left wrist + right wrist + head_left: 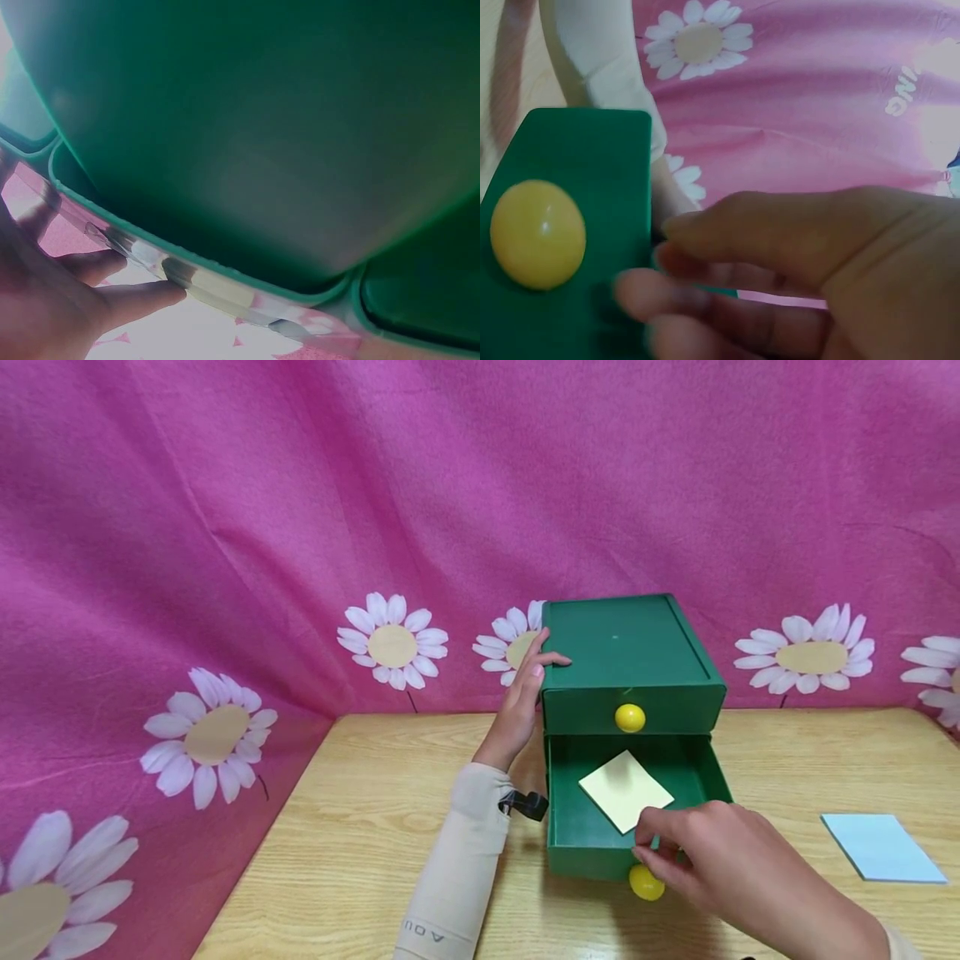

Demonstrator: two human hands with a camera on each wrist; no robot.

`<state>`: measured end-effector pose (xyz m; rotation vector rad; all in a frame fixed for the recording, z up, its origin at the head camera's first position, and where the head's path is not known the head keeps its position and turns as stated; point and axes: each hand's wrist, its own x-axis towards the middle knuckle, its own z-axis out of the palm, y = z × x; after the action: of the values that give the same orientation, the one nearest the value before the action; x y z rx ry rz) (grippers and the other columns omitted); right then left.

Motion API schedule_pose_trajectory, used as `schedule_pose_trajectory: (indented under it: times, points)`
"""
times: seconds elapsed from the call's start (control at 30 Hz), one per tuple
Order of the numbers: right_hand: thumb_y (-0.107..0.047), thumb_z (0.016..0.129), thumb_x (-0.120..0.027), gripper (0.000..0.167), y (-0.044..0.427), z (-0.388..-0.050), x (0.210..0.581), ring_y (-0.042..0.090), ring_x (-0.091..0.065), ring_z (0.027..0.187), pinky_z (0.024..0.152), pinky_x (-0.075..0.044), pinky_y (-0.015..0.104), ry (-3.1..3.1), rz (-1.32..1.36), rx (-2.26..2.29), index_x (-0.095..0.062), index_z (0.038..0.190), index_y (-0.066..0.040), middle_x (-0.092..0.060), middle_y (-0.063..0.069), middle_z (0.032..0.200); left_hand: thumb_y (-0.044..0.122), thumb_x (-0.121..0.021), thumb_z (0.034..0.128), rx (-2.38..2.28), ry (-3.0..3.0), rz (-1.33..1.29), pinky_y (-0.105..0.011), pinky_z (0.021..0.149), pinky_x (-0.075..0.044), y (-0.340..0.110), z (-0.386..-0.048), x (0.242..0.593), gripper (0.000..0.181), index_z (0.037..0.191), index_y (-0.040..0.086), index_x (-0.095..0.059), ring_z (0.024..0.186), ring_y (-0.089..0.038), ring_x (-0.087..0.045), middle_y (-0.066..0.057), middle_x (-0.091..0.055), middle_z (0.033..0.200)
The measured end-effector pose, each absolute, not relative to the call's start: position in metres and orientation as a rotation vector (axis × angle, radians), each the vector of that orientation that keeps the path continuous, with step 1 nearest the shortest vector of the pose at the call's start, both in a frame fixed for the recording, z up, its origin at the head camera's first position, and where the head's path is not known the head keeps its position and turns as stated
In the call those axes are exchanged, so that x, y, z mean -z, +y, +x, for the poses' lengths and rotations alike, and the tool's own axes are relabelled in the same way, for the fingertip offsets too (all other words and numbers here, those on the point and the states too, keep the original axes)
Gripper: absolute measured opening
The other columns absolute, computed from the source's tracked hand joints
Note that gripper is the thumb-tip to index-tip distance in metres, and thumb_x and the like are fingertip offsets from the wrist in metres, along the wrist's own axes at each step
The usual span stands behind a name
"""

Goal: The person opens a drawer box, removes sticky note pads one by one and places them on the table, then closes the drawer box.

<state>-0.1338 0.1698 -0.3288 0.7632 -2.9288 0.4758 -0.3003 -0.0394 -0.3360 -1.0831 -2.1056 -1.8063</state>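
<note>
A green two-drawer box (615,643) stands with its lower drawer (592,858) pulled out and its upper drawer closed. Inside the lower drawer lies a pale yellow square pad (626,791), turned at an angle. The left hand (517,710) rests against the box's left side, a fingertip over its top edge; the left wrist view shows that hand (67,292) with spread fingers. Over the lower drawer's front, just above its yellow knob (647,882), is the right hand (742,860). Its fingers are loosely bent, thumb and index tips close together; no held thing shows in the right wrist view.
A light blue square pad (885,848) lies on the wooden table (360,827), right of the box. The upper drawer has a yellow knob (630,718). Behind the table hangs a pink cloth (450,485) with large white flowers.
</note>
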Motion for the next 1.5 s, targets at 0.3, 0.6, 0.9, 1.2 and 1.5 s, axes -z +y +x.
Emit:
schedule_pose_trajectory:
  times: [0.3, 0.6, 0.9, 1.2, 1.5]
  points:
    - [-0.026, 0.081, -0.076, 0.015, 0.171, -0.144, 0.329, 0.000, -0.036, 0.050, 0.047, -0.032, 0.022, -2.814, 0.628, -0.512, -0.063, 0.078, -0.032, -0.039, -0.019, 0.054, 0.017, -0.021, 0.1042, 1.791, -2.099, -1.095, -0.054, 0.115, -0.007, -0.039, -0.300, 0.335, 0.040, 0.125, -0.003, -0.050, 0.147, -0.024, -0.004, -0.013, -0.011, 0.160]
    - [-0.021, 0.078, -0.079, 0.018, 0.178, -0.164, 0.341, 0.003, -0.042, 0.057, 0.051, -0.037, 0.025, -2.800, 0.589, -0.535, -0.062, 0.080, -0.024, -0.047, -0.014, 0.063, 0.016, -0.021, 0.1040, 1.809, -2.090, -1.102, -0.054, 0.115, -0.009, -0.040, -0.300, 0.335, 0.040, 0.125, -0.004, -0.049, 0.147, -0.024, -0.005, -0.013, -0.010, 0.161]
    - [-0.029, 0.076, -0.081, 0.022, 0.185, -0.178, 0.345, 0.012, -0.058, 0.076, 0.062, -0.048, 0.032, -2.830, 0.567, -0.608, -0.065, 0.089, -0.021, -0.058, -0.006, 0.082, 0.017, -0.022, 0.1043, 1.815, -2.095, -1.099, -0.053, 0.115, -0.009, -0.038, -0.300, 0.335, 0.041, 0.125, -0.003, -0.050, 0.147, -0.023, -0.005, -0.012, -0.011, 0.161]
    - [-0.042, 0.073, -0.081, 0.033, 0.184, -0.189, 0.352, 0.013, -0.048, 0.076, 0.057, -0.041, 0.030, -2.857, 0.560, -0.603, -0.063, 0.092, -0.021, -0.053, -0.003, 0.082, 0.020, -0.022, 0.1047, 1.821, -2.106, -1.079, -0.054, 0.115, -0.008, -0.039, -0.300, 0.337, 0.041, 0.126, 0.000, -0.051, 0.147, -0.020, -0.005, -0.009, -0.011, 0.161]
    - [-0.053, 0.067, -0.081, 0.045, 0.180, -0.191, 0.357, 0.017, -0.043, 0.076, 0.052, -0.038, 0.029, -2.947, 0.526, -0.444, -0.062, 0.096, -0.024, -0.048, -0.001, 0.084, 0.021, -0.022, 0.1049, 1.835, -2.111, -1.086, -0.054, 0.115, -0.008, -0.040, -0.301, 0.337, 0.042, 0.127, 0.000, -0.050, 0.147, -0.018, -0.004, -0.009, -0.010, 0.161]
